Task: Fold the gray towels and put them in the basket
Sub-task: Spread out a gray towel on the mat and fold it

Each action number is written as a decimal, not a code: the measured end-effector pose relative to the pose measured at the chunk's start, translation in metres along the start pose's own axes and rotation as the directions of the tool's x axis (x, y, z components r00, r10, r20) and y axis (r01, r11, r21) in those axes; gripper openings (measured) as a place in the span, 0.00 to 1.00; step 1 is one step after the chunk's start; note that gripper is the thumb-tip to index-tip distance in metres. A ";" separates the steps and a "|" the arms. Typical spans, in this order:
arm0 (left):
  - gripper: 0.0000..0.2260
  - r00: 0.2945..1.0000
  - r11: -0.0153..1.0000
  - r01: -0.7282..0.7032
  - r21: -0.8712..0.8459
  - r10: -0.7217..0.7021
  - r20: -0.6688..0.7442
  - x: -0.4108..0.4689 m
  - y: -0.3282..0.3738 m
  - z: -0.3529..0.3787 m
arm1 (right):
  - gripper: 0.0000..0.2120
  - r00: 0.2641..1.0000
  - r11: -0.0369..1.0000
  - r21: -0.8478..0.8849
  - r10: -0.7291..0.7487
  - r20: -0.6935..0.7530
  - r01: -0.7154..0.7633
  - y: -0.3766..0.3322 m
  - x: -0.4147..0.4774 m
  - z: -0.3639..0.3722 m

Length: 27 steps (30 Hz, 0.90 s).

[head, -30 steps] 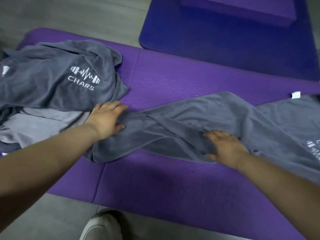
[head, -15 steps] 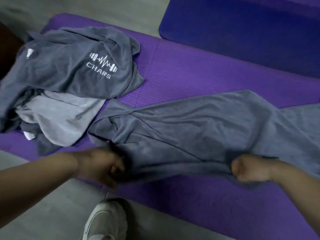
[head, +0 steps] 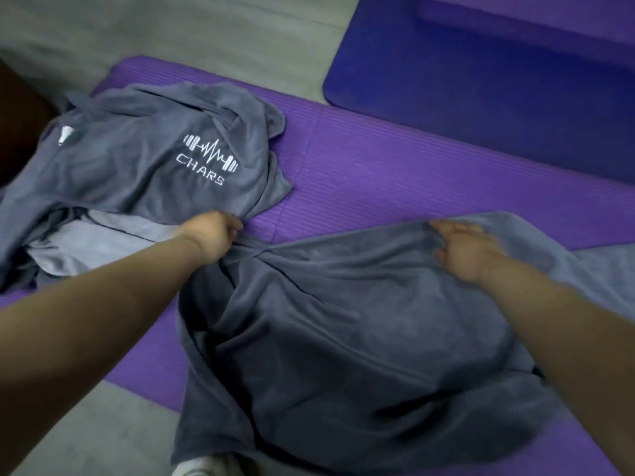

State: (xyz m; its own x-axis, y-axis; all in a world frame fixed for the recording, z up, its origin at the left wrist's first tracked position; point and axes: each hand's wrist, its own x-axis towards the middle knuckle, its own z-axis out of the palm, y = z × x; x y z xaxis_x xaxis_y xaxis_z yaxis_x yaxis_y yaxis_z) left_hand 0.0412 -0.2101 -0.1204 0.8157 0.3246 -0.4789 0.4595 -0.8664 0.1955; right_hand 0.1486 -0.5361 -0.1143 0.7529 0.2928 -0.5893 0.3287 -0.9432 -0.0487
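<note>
A large gray towel (head: 343, 338) lies bunched across the purple mat (head: 378, 173), draping over the near edge toward me. My left hand (head: 209, 235) is closed on the towel's far left edge. My right hand (head: 464, 249) grips its far edge further right, fingers curled over the fabric. A pile of other gray towels (head: 137, 166) sits at the left of the mat; the top one shows a white "CHARS" barbell logo. A lighter gray towel (head: 103, 242) pokes out from under that pile. No basket is in view.
A dark blue mat (head: 481, 80) lies beyond the purple one at the upper right. Gray floor (head: 206, 36) surrounds the mats. My white shoe (head: 202, 468) shows at the bottom edge. A dark brown object (head: 13, 125) sits at the far left.
Both hands gripped the towel's near edge half a second ago; now they have carried it away from me to the far side, and the towel covers the mat's near edge.
</note>
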 end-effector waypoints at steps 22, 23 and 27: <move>0.29 0.961 0.925 -0.227 -0.306 0.163 -0.223 0.090 0.118 -0.053 | 0.30 0.921 0.776 0.603 0.351 -0.169 -0.185 0.064 0.024 -0.056; 0.30 0.962 0.936 -0.237 -0.260 0.189 -0.197 0.085 0.116 -0.042 | 0.35 0.945 0.801 0.573 0.299 -0.130 -0.174 0.066 0.022 -0.048; 0.27 0.980 0.981 -0.188 0.044 0.190 -0.049 0.040 0.091 0.009 | 0.31 0.964 0.911 0.356 0.253 -0.078 -0.210 0.075 -0.008 -0.007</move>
State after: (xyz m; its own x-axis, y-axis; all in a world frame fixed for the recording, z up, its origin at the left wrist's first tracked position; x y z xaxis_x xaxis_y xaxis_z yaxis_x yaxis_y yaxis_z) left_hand 0.1123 -0.2799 -0.1294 0.9045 0.1719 -0.3902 0.2817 -0.9279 0.2442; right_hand 0.1711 -0.6084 -0.1073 0.8536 0.0557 -0.5179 -0.0620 -0.9763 -0.2073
